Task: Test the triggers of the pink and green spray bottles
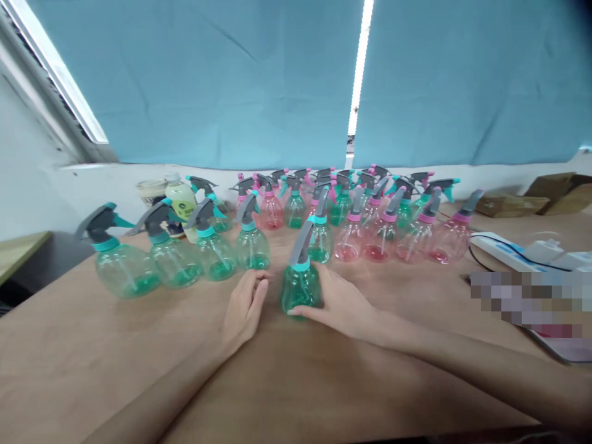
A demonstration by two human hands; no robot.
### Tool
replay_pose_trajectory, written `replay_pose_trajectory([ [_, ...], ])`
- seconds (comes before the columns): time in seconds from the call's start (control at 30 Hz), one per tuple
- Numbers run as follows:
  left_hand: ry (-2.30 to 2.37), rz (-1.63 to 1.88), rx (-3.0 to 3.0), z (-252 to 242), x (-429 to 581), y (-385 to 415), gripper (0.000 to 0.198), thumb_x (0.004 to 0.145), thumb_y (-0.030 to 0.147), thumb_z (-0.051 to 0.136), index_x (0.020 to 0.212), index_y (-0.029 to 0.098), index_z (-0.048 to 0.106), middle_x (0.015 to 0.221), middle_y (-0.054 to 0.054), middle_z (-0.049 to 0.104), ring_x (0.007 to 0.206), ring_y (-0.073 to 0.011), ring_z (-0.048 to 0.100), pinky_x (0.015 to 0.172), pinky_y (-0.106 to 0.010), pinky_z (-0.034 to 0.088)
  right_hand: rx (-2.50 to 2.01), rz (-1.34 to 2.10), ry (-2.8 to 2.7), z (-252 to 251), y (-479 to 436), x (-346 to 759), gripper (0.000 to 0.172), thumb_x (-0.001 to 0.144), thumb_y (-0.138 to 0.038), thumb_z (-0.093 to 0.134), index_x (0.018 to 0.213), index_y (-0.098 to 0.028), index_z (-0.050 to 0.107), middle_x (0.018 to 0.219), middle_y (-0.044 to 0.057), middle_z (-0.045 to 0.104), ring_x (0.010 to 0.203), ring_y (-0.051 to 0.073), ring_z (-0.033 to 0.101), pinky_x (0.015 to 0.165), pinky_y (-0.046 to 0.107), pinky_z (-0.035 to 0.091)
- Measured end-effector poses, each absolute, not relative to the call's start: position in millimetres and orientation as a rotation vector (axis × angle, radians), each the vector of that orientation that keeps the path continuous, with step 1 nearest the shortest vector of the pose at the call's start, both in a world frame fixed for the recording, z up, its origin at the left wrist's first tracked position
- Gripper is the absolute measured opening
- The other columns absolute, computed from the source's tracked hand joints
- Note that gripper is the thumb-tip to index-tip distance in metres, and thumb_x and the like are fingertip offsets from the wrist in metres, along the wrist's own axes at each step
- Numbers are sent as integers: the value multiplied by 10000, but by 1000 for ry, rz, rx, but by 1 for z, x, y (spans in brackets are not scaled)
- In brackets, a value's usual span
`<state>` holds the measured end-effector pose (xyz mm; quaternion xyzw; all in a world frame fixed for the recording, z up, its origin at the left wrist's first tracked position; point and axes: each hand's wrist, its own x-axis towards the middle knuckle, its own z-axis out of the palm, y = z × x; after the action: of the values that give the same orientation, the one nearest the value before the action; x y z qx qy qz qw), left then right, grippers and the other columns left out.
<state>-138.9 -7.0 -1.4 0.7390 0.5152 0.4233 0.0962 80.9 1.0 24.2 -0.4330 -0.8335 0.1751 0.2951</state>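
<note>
My right hand (345, 302) is wrapped round the right side of a green spray bottle (300, 290) with a grey trigger head and turquoise collar. The bottle stands upright on the table (259, 382). To its left, my left hand (246, 305) rests at the tabletop with fingers curled together and nothing visible in them, apart from the held bottle. Just beyond it is another green spray bottle (253, 246), the last of a short row of green ones reaching left. Behind the held bottle stands one more green spray bottle (319, 242).
Pink spray bottles (388, 240) form a front row at right, with mixed pink and green ones behind. A labelled bottle (181, 200) stands at back left. At right lie a white power strip (502, 250), cardboard boxes (511, 203) and a blurred-out flat item (531, 308).
</note>
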Motion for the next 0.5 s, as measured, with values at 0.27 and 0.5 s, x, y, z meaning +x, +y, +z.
replay_pose_trajectory([
  [0.27,1515,1244,2150,3,-137,-15,435,1002,429,252,696,219,479,579,24,441,566,-167,484,620,-281,412,-1263,252,-2265,30,28,45,767,728,-499,751,1331,-181,400,1187,180,615,1143,386,580,840,517,516],
  [0.5,1449,1208,2163,-1,-139,-14,422,1005,381,273,722,209,535,544,39,456,524,-148,491,607,-264,403,-1445,120,-2268,40,49,30,742,750,-481,741,1316,-148,396,1169,210,627,1144,402,581,814,494,525],
])
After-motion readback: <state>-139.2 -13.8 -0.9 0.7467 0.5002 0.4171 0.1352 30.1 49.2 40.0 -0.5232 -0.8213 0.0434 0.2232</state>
